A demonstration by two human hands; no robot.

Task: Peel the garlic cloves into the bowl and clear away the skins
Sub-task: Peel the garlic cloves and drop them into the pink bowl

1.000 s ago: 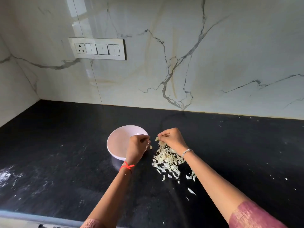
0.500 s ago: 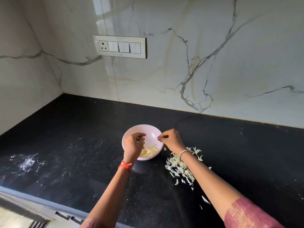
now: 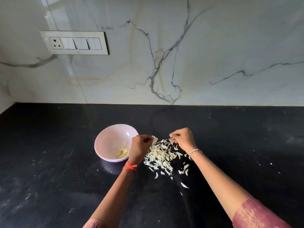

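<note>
Head view puts the main risk at the left hand [image 3: 139, 148], which hangs between the pale pink round bowl [image 3: 111, 139] and the heap of off-white papery garlic skins [image 3: 160, 155]. Its wrist overlaps the bowl's near-right rim, so a careless swing could, I judge, nudge the bowl or flick skins in among the peeled cloves. The skins look feather-light; a quick sweep of either arm would likely scatter them wider over the black speckled stone tabletop [image 3: 65, 162], where small flakes are easy to miss when clearing up. A clove dropped short of the bowl could also vanish into the heap, being close to it in colour.

Both hands have their fingers curled with the tips drawn together, the right hand [image 3: 182, 139] at the heap's far edge; what either pinches, if anything, is too small to tell.

Peeled pale yellow garlic cloves [image 3: 123, 152] sit as a small clump low on the bowl's near-right side, the rest of the bowl bare. The skins lie just beside the bowl to its right, thin and curled, with stray skin flakes [image 3: 184, 185] trailing toward the person
</note>
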